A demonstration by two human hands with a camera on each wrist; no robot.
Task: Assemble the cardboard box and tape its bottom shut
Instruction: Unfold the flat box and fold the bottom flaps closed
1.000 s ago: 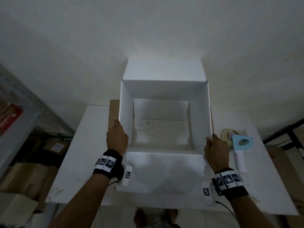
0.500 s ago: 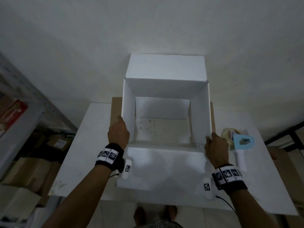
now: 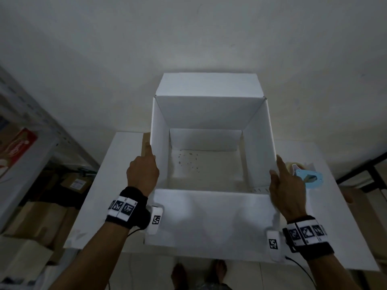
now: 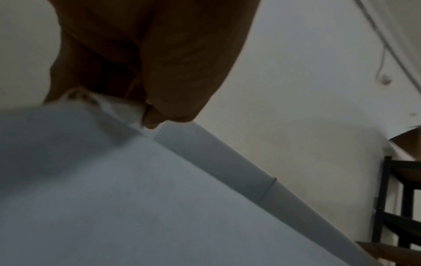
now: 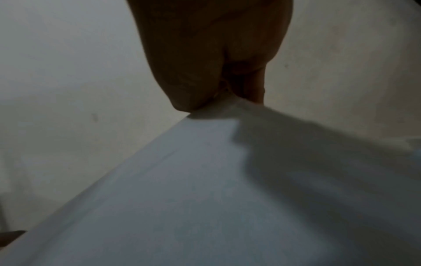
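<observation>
Box: open white cardboard box (image 3: 209,114) standing on the white surface (image 3: 123,176), flaps spread outward.
Left hand (image 3: 142,174): pinches the box's left wall edge, thumb inside.
Right hand (image 3: 288,191): pinches the right wall edge at the near corner.
Tape: light blue tape dispenser (image 3: 307,177) just right of the box, on the surface.

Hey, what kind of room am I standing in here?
Probably a storeroom or small packing area: metal shelving on the left holds cardboard cartons, and a white table carries an open white cardboard box beside a tape dispenser.
</observation>
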